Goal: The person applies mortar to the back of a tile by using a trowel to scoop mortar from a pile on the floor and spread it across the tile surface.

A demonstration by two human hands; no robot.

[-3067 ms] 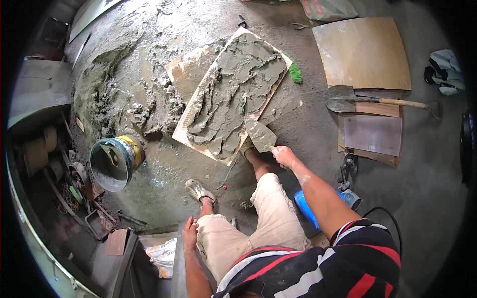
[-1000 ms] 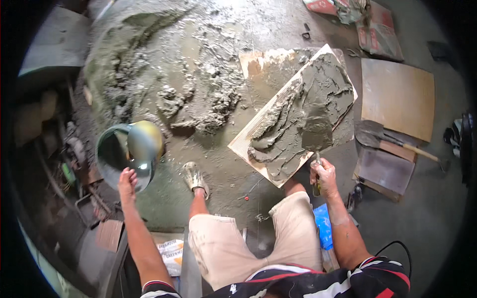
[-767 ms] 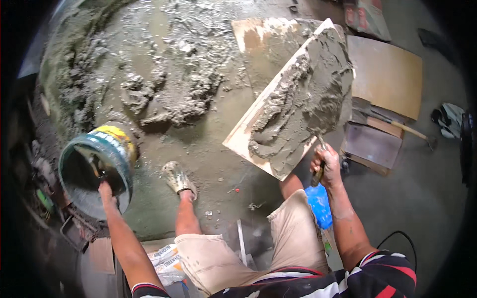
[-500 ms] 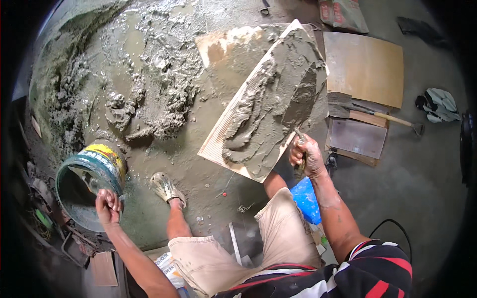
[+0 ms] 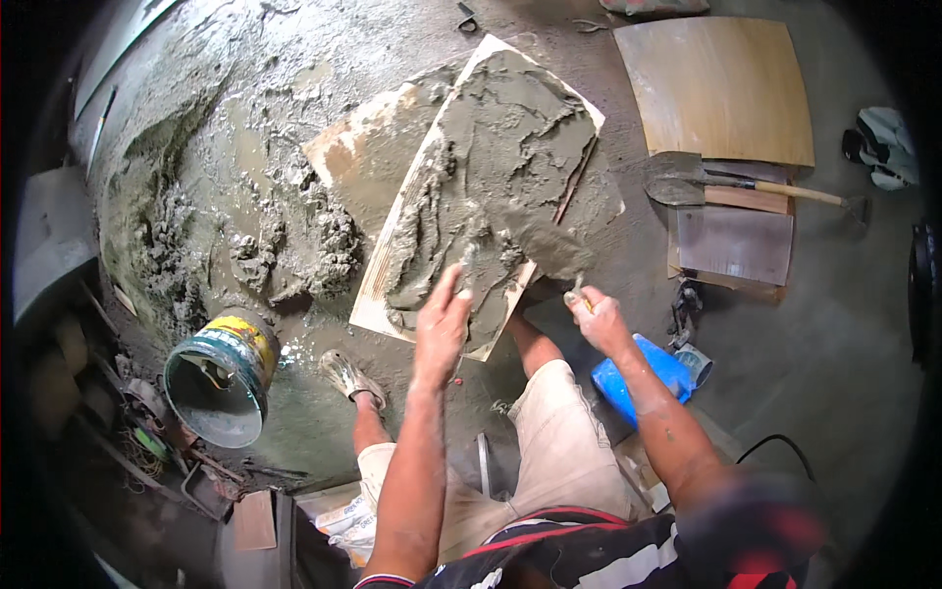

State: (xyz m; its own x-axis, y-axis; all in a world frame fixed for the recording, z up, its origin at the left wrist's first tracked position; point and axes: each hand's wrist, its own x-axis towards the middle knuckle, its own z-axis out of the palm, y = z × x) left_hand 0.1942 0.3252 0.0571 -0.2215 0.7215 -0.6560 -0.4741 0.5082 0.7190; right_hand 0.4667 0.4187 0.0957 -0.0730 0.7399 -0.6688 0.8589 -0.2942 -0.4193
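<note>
A large rectangular tile (image 5: 372,301) with a pale ribbed surface lies tilted across the mortar bed, mostly coated in wet grey mortar (image 5: 520,108). My right hand (image 5: 601,324) is closed round the handle of a trowel (image 5: 561,250), whose mortar-smeared blade lies over the tile's right edge. Above the tile's near part is my left hand (image 5: 444,329), fingers stretched forward and a little blurred, with no tool seen in it. A faint pale blur shows just beyond its fingertips. On the left, a dark green bucket (image 5: 257,404) lies tilted with its mouth toward me.
Wet mortar (image 5: 294,245) is heaped at the left. A stained board (image 5: 343,147) lies under the tile. At right are a tan panel (image 5: 721,88), a shovel (image 5: 805,193) and a blue container (image 5: 638,378). Scrap clutter (image 5: 147,442) stands beyond the bucket.
My left hand has moved from the bucket's rim to over the tile. The trowel has shifted from the mortar's middle toward the tile's right edge. Pale drops now show beside the bucket.
</note>
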